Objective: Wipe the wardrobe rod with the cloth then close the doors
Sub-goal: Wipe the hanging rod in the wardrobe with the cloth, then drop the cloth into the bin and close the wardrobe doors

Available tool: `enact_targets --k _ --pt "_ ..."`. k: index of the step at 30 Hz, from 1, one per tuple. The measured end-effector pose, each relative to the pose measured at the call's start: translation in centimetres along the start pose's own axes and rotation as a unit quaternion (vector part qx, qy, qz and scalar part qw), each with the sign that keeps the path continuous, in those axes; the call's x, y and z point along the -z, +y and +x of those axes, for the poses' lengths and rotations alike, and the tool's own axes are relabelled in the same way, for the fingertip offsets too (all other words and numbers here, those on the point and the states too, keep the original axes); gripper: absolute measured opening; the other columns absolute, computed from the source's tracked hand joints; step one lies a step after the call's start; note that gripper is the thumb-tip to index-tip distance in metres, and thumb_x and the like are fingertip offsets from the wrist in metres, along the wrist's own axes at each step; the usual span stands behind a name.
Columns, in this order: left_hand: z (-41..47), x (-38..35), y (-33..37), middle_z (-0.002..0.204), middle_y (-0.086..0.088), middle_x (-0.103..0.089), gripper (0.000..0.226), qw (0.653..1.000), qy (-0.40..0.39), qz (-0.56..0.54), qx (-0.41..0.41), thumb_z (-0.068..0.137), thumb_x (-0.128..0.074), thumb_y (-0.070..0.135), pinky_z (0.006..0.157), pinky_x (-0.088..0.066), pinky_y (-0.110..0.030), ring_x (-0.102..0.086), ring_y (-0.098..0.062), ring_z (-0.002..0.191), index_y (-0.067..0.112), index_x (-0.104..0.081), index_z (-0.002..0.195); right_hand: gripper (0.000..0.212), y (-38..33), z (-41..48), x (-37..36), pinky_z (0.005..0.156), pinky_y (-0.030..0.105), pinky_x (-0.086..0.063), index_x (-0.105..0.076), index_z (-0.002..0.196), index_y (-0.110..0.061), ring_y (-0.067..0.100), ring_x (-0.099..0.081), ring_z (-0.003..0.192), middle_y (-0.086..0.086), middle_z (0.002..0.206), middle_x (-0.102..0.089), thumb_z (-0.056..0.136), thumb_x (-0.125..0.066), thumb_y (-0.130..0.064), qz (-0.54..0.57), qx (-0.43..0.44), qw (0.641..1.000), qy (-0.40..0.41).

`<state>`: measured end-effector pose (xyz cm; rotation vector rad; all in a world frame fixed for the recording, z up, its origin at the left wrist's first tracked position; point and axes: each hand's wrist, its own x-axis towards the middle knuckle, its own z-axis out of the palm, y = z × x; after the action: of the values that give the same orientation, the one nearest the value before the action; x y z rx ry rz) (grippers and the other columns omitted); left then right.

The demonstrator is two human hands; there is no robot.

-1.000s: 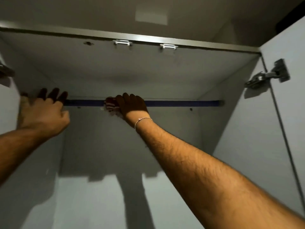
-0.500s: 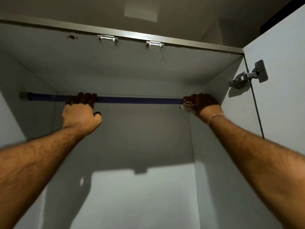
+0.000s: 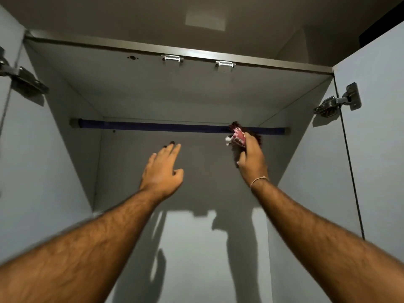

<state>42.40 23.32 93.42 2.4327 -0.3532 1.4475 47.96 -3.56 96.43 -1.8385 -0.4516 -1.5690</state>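
fingers of the right hand (image 3: pixel 251 156) clutch a soft red-and-white cloth (image 3: pixel 237 138) right of centre, by the dark blue metal rod (image 3: pixel 153 127); left hand (image 3: pixel 162 169) spread, empty. limp and light, the cloth probably needs bunching around the rigid rod.

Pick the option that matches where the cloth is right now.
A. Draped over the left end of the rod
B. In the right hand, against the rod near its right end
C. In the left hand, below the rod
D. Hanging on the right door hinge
B: the right hand has the pink cloth in its grip, pressed at the blue rod near its right end, while the left hand is open and empty below the rod.
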Motion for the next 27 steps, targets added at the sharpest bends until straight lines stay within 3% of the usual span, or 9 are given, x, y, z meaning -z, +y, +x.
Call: enact_targets --k 2,4,6,8,13,15,19,24,27 --pt "0.0 -0.9 0.9 0.176 0.002 -0.035 0.065 0.984 -0.025 -0.168 0.06 0.105 -0.054 0.025 0.133 -0.022 -0.035 -0.033 -0.02 0.162 0.026 -0.037 0.168 0.063 -2.7 -2.6 -2.0 0.117 0.038 -0.049 -0.051 0.155 -0.021 0.023 -0.062 0.13 0.006 0.147 -0.064 0.098 -0.045 0.004 0.159 -0.083 0.983 -0.029" --pt "-0.2 -1.6 1.9 0.165 0.0 -0.053 0.05 0.93 -0.059 -0.334 0.142 0.109 -0.05 0.027 0.122 -0.031 -0.027 -0.047 -0.021 0.153 0.022 -0.053 0.159 0.05 -4.7 -5.4 -3.7 0.117 0.041 -0.051 -0.056 0.149 -0.023 0.022 -0.067 0.128 0.003 0.139 -0.07 0.105 -0.043 -0.003 0.29 -0.182 0.938 -0.044" --pt "-1.2 -2.2 2.1 0.135 -0.004 -0.073 0.036 0.877 -0.063 -0.433 0.2 0.11 -0.053 0.029 0.116 -0.045 -0.033 -0.065 -0.025 0.131 0.016 -0.073 0.137 0.036 -5.9 -8.4 -5.1 0.116 0.049 -0.052 -0.061 0.142 -0.017 0.027 -0.07 0.126 0.007 0.134 -0.073 0.11 -0.046 -0.01 0.373 -0.268 0.888 -0.04" --pt "-2.9 -3.0 1.5 0.103 0.001 -0.077 0.03 0.876 -0.033 -0.437 0.201 0.108 -0.058 0.032 0.101 -0.056 -0.039 -0.069 -0.02 0.102 0.014 -0.082 0.113 0.032 -6.1 -12.1 -6.2 0.111 0.048 -0.056 -0.061 0.141 -0.015 0.026 -0.072 0.123 0.01 0.135 -0.073 0.113 -0.046 -0.015 0.403 -0.318 0.858 -0.036" --pt "-10.7 -6.0 0.8 0.078 0.011 -0.078 0.049 0.84 -0.166 -0.463 0.228 0.101 -0.063 0.061 0.067 -0.055 -0.02 -0.071 -0.007 0.07 0.015 -0.079 0.105 0.028 -5.6 -20.6 -8.0 0.059 0.027 -0.062 -0.063 0.135 -0.018 0.014 -0.077 0.08 0.007 0.112 -0.08 0.114 -0.045 -0.021 0.442 -0.44 0.78 -0.037" --pt "-14.2 -8.5 0.8 0.079 0.012 -0.083 0.045 0.806 -0.239 -0.472 0.265 0.097 -0.071 0.06 0.067 -0.064 -0.025 -0.08 -0.006 0.073 0.017 -0.077 0.106 0.027 -5.5 -24.0 -8.3 0.074 0.033 -0.066 -0.064 0.133 -0.016 0.02 -0.08 0.095 0.01 0.118 -0.079 0.113 -0.046 -0.019 0.428 -0.47 0.771 -0.047" --pt "-21.6 -14.4 0.5 0.115 -0.024 -0.082 0.036 0.723 -0.266 -0.538 0.341 0.101 -0.075 0.031 0.101 -0.063 -0.054 -0.079 -0.04 0.112 0.001 -0.077 0.12 0.032 -4.5 -31.8 -8.1 0.105 0.049 -0.06 -0.066 0.132 -0.014 0.035 -0.073 0.122 0.017 0.131 -0.075 0.111 -0.042 -0.013 0.401 -0.521 0.752 -0.052" --pt "-33.0 -19.5 0.6 0.118 -0.017 -0.083 0.035 0.609 -0.352 -0.576 0.417 0.097 -0.08 0.024 0.107 -0.061 -0.042 -0.08 -0.028 0.113 0.002 -0.078 0.125 0.062 -1.9 -44.0 -4.8 0.101 0.033 -0.062 -0.076 0.13 -0.023 0.014 -0.077 0.116 -0.001 0.124 -0.081 0.105 -0.042 -0.068 0.381 -0.617 0.678 -0.118" --pt "-41.2 -22.0 1.7 0.122 -0.017 -0.082 0.031 0.542 -0.417 -0.57 0.456 0.099 -0.077 0.015 0.105 -0.062 -0.043 -0.08 -0.031 0.114 0.005 -0.077 0.128 0.081 0.9 -52.6 -1.0 0.114 0.042 -0.054 -0.07 0.142 -0.019 0.019 -0.074 0.125 0.004 0.135 -0.077 0.104 -0.026 -0.076 0.349 -0.676 0.634 -0.138"
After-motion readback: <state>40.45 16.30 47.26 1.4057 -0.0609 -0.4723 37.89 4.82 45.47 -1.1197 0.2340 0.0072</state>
